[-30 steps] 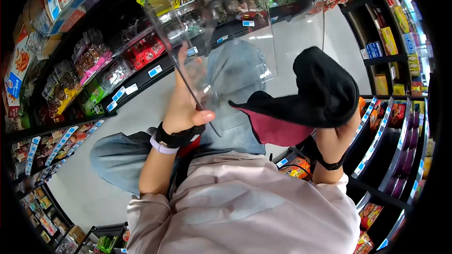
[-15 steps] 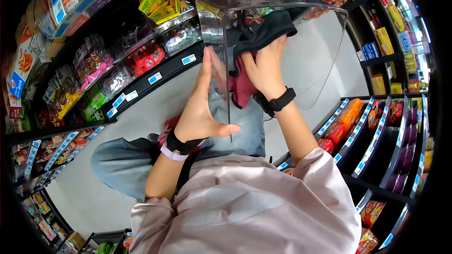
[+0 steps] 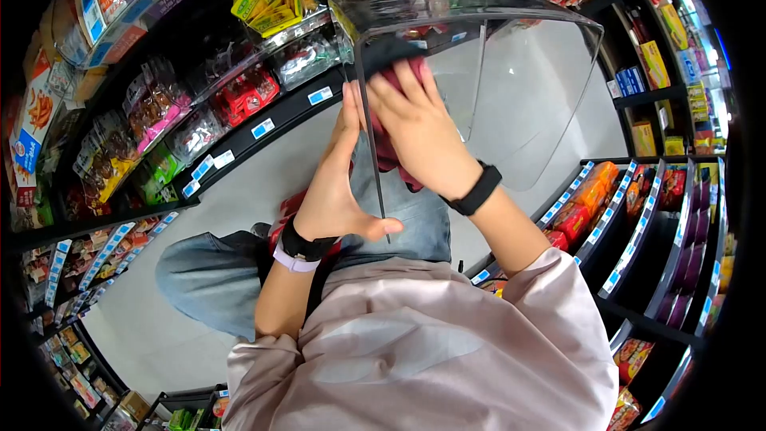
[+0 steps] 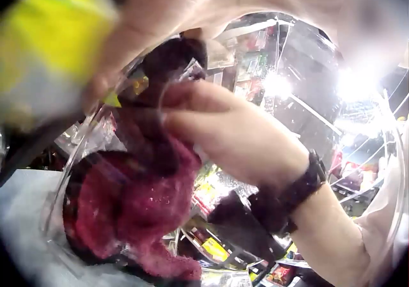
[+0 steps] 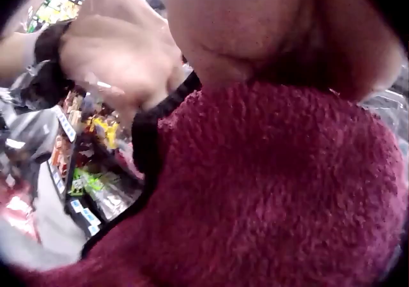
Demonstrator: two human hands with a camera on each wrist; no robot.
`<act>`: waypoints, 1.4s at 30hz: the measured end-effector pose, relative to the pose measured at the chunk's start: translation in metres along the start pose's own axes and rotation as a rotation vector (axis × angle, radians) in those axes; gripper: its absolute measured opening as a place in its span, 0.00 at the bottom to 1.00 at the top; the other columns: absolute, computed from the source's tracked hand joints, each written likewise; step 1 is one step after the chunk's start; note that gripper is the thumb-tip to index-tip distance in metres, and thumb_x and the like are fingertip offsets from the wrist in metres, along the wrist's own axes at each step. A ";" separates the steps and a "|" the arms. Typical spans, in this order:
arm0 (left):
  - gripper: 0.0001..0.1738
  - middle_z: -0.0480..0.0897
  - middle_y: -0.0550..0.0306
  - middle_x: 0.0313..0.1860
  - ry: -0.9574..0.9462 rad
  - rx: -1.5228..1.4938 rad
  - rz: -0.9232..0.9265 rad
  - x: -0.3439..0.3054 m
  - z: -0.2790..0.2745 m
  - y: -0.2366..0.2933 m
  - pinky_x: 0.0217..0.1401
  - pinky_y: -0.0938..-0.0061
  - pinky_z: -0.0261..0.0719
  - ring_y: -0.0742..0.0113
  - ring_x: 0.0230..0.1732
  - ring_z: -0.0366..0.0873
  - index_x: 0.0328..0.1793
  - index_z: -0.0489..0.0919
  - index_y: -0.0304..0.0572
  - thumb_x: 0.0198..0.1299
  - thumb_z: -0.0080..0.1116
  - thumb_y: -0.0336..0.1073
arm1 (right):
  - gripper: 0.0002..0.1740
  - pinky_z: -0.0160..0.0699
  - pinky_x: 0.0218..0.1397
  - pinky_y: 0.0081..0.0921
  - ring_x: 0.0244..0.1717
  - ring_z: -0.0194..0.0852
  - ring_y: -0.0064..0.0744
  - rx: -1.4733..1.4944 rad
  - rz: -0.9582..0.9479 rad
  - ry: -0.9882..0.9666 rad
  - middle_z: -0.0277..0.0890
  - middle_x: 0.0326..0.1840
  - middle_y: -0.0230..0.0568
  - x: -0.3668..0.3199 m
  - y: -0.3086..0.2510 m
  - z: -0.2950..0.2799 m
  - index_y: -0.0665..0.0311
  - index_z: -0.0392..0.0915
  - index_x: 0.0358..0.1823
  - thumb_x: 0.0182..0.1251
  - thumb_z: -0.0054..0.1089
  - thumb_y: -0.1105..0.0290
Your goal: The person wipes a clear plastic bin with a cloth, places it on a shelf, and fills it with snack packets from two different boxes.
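Observation:
A clear plastic box is held up in front of the person's knees. My left hand holds it by the left wall, long fingers along the outside and thumb at the near edge. Inside, my right hand holds a cloth, maroon and fuzzy on one face and black on the other, against that same wall. In the right wrist view the maroon cloth hangs below the palm, its black edging bent. Through the clear plastic, the left wrist view shows the bunched cloth beneath the right fingers.
A shelf of bagged snacks curves along the left, with yellow packets above. On the right stand tiered black racks holding red and orange packs. Pale floor shows between the shelves and the person's jeans.
The right hand has swung the cloth from the right side into the box and across to its left wall. The box has tilted and shifted right, still in the left hand.

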State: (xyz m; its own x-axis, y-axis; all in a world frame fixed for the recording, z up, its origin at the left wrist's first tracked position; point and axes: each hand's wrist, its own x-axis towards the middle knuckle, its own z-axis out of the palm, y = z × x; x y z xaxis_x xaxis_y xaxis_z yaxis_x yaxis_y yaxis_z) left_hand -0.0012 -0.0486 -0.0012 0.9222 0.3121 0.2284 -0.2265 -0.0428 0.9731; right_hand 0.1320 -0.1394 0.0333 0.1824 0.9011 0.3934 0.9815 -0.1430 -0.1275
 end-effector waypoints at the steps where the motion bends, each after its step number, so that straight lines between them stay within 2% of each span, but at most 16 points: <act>1: 0.78 0.40 0.36 0.72 -0.005 0.004 0.047 0.002 -0.001 -0.005 0.72 0.63 0.38 0.49 0.74 0.36 0.70 0.31 0.28 0.23 0.74 0.56 | 0.26 0.39 0.70 0.47 0.67 0.48 0.45 0.016 -0.022 -0.111 0.63 0.60 0.41 -0.016 0.002 0.003 0.66 0.69 0.56 0.51 0.47 0.73; 5: 0.78 0.40 0.36 0.72 -0.021 0.034 0.044 0.001 0.002 -0.002 0.72 0.63 0.38 0.49 0.74 0.36 0.71 0.31 0.28 0.23 0.74 0.57 | 0.26 0.39 0.71 0.42 0.65 0.53 0.40 0.087 -0.056 -0.360 0.67 0.57 0.33 -0.063 0.002 0.005 0.61 0.70 0.56 0.52 0.46 0.71; 9: 0.78 0.38 0.35 0.72 -0.025 0.070 0.107 0.003 0.004 -0.008 0.72 0.63 0.36 0.49 0.74 0.34 0.71 0.31 0.28 0.22 0.74 0.56 | 0.26 0.41 0.71 0.42 0.64 0.54 0.41 0.068 -0.073 -0.352 0.66 0.58 0.35 -0.062 0.002 -0.001 0.62 0.69 0.56 0.52 0.47 0.71; 14: 0.78 0.36 0.35 0.72 -0.019 -0.005 0.136 0.011 0.000 -0.007 0.72 0.63 0.35 0.49 0.74 0.32 0.70 0.30 0.27 0.24 0.73 0.57 | 0.25 0.45 0.70 0.42 0.64 0.54 0.43 0.010 -0.033 -0.107 0.65 0.58 0.42 -0.018 0.003 0.001 0.67 0.69 0.54 0.51 0.48 0.71; 18: 0.77 0.36 0.35 0.72 -0.039 0.138 0.180 0.011 -0.001 0.003 0.72 0.64 0.36 0.49 0.74 0.33 0.70 0.29 0.28 0.25 0.72 0.57 | 0.25 0.47 0.69 0.42 0.63 0.54 0.45 -0.104 -0.013 0.104 0.65 0.57 0.42 0.024 0.007 -0.004 0.67 0.69 0.52 0.49 0.50 0.71; 20: 0.76 0.37 0.35 0.72 -0.042 0.112 0.147 0.009 0.000 -0.001 0.72 0.64 0.38 0.49 0.74 0.35 0.70 0.29 0.29 0.26 0.72 0.57 | 0.24 0.48 0.68 0.43 0.63 0.54 0.49 -0.112 -0.014 0.127 0.66 0.55 0.46 0.031 0.013 -0.007 0.69 0.71 0.48 0.46 0.56 0.69; 23: 0.76 0.39 0.34 0.72 -0.040 0.195 0.161 0.007 0.000 0.001 0.72 0.63 0.40 0.49 0.74 0.37 0.70 0.30 0.29 0.25 0.72 0.57 | 0.28 0.52 0.67 0.42 0.61 0.54 0.59 -0.101 0.238 0.037 0.67 0.50 0.54 0.026 0.026 -0.016 0.73 0.71 0.42 0.40 0.66 0.63; 24: 0.76 0.39 0.34 0.72 -0.035 0.194 0.164 0.006 0.000 0.001 0.72 0.63 0.40 0.49 0.74 0.37 0.70 0.30 0.29 0.25 0.72 0.57 | 0.29 0.54 0.66 0.40 0.61 0.55 0.60 -0.059 0.215 0.133 0.66 0.51 0.56 0.024 0.034 -0.021 0.76 0.70 0.44 0.41 0.66 0.63; 26: 0.77 0.40 0.33 0.72 -0.062 0.167 -0.023 0.000 0.002 -0.001 0.71 0.62 0.40 0.48 0.74 0.37 0.70 0.30 0.29 0.24 0.72 0.57 | 0.32 0.58 0.64 0.38 0.62 0.52 0.62 -0.071 0.238 0.191 0.65 0.54 0.60 0.021 0.044 -0.023 0.78 0.69 0.47 0.43 0.65 0.63; 30: 0.77 0.40 0.33 0.72 -0.084 0.006 -0.105 0.003 0.006 0.007 0.71 0.62 0.41 0.48 0.74 0.37 0.70 0.30 0.28 0.24 0.72 0.56 | 0.34 0.61 0.63 0.38 0.63 0.51 0.64 -0.191 0.311 0.159 0.62 0.56 0.62 0.010 0.053 -0.020 0.79 0.66 0.51 0.45 0.64 0.63; 32: 0.78 0.42 0.34 0.71 -0.066 0.181 0.023 0.002 0.002 -0.003 0.70 0.63 0.44 0.47 0.73 0.41 0.71 0.30 0.29 0.23 0.73 0.56 | 0.34 0.63 0.61 0.38 0.63 0.50 0.65 -0.166 0.387 0.139 0.60 0.58 0.62 0.004 0.041 -0.018 0.79 0.66 0.52 0.46 0.64 0.62; 34: 0.78 0.43 0.35 0.71 -0.016 0.123 0.073 0.004 0.005 -0.009 0.70 0.63 0.44 0.48 0.73 0.42 0.71 0.31 0.28 0.23 0.74 0.56 | 0.34 0.67 0.59 0.37 0.62 0.52 0.64 -0.164 0.397 0.115 0.60 0.58 0.62 -0.009 0.033 -0.012 0.79 0.66 0.52 0.46 0.64 0.62; 36: 0.78 0.45 0.36 0.71 0.038 0.064 0.122 0.004 0.004 -0.010 0.70 0.63 0.45 0.48 0.72 0.43 0.71 0.31 0.28 0.22 0.75 0.56 | 0.34 0.72 0.55 0.35 0.63 0.53 0.62 -0.197 0.426 -0.104 0.60 0.58 0.62 -0.025 0.025 -0.003 0.80 0.67 0.51 0.46 0.64 0.62; 40: 0.77 0.46 0.41 0.71 0.082 -0.099 -0.053 -0.006 0.000 -0.010 0.71 0.63 0.43 0.52 0.73 0.41 0.71 0.38 0.28 0.20 0.77 0.56 | 0.29 0.76 0.47 0.35 0.59 0.57 0.60 -0.223 0.439 -0.237 0.64 0.53 0.60 -0.049 0.013 0.010 0.81 0.70 0.45 0.50 0.59 0.60; 41: 0.77 0.46 0.41 0.71 0.056 -0.064 -0.053 -0.007 0.000 -0.009 0.71 0.63 0.43 0.51 0.73 0.42 0.71 0.39 0.28 0.20 0.77 0.55 | 0.23 0.77 0.40 0.35 0.47 0.70 0.56 -0.312 0.369 -0.180 0.73 0.41 0.58 -0.055 0.014 0.012 0.77 0.75 0.36 0.54 0.55 0.58; 42: 0.76 0.46 0.41 0.71 0.030 -0.026 -0.050 -0.007 0.000 -0.008 0.71 0.62 0.44 0.50 0.73 0.42 0.71 0.40 0.28 0.19 0.77 0.55 | 0.23 0.77 0.40 0.35 0.47 0.70 0.56 -0.314 0.371 -0.181 0.73 0.41 0.58 -0.056 0.013 0.006 0.77 0.75 0.36 0.54 0.55 0.58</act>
State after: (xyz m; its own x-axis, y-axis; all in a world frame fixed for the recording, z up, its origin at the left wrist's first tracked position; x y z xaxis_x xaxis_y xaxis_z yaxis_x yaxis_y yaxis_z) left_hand -0.0064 -0.0502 -0.0107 0.9227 0.3418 0.1781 -0.1889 -0.0016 0.9820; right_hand 0.1343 -0.1887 0.0039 0.5357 0.8189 0.2063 0.8281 -0.5572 0.0615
